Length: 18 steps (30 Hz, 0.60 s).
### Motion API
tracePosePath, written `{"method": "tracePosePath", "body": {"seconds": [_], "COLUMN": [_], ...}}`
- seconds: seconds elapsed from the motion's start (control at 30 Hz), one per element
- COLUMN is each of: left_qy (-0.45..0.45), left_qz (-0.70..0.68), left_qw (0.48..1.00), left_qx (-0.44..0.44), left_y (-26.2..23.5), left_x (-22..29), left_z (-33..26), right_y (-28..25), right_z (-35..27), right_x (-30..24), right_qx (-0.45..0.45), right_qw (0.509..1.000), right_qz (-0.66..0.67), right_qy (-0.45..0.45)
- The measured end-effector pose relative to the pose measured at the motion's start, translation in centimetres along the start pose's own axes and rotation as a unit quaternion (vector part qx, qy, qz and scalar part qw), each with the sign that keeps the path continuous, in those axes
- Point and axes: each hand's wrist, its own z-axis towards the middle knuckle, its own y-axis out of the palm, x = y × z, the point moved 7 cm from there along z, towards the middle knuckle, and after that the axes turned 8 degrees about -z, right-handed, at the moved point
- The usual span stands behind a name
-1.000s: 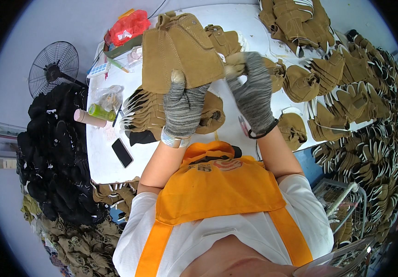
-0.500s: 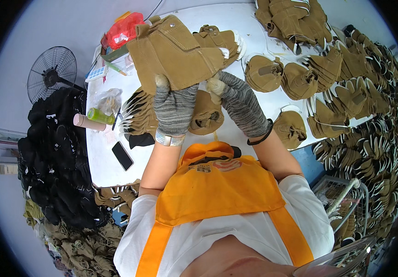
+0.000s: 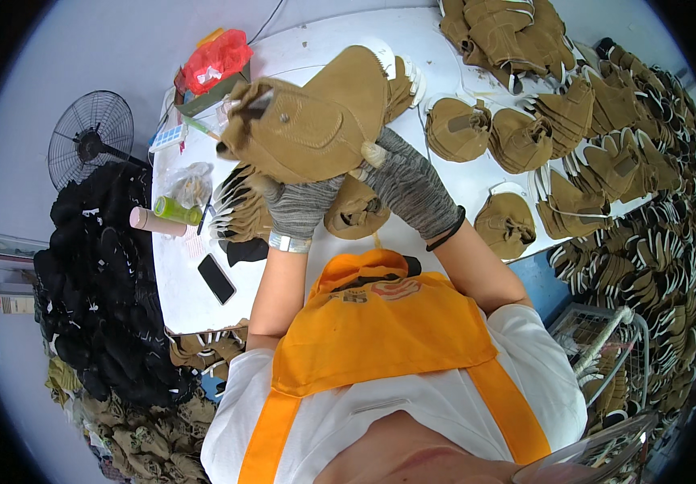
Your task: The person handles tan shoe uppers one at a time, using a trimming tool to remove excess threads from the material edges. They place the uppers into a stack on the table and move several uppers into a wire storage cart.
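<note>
Brown boot upper (image 3: 320,125) has tipped leftward; left grip (image 3: 304,206) and right grip (image 3: 407,185) pinch it.

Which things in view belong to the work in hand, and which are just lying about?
Likely part of the work:
brown shoe upper, held by the gloved left hand and right hand
similar brown upper on the table, among others

Apparently just lying about:
phone
pink bottle
green bottle
red bag
</note>
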Motion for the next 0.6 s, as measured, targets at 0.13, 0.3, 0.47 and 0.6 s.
{"method": "tracePosePath", "body": {"seconds": [0.13,0.3,0.47,0.6], "left_qy": [0.051,0.052,-0.025,-0.035], "left_qz": [0.071,0.326,0.242,0.368], "left_qw": [0.994,0.938,0.955,0.923], "left_qx": [0.067,0.105,0.17,0.101], "left_y": [-1.9,-4.9,-2.4,-0.9], "left_x": [1.2,3.2,1.0,0.5], "left_z": [-0.2,-1.4,-2.3,-1.3], "right_y": [-1.0,-2.0,-2.2,-3.3], "right_z": [0.4,0.0,-1.2,-1.4], "right_x": [1.1,1.4,7.0,5.5], "right_qx": [0.005,-0.063,-0.019,-0.048], "right_qw": [0.999,0.988,0.855,0.971], "right_qz": [-0.037,0.138,0.48,-0.232], "right_qy": [0.028,0.009,0.196,-0.023]}}
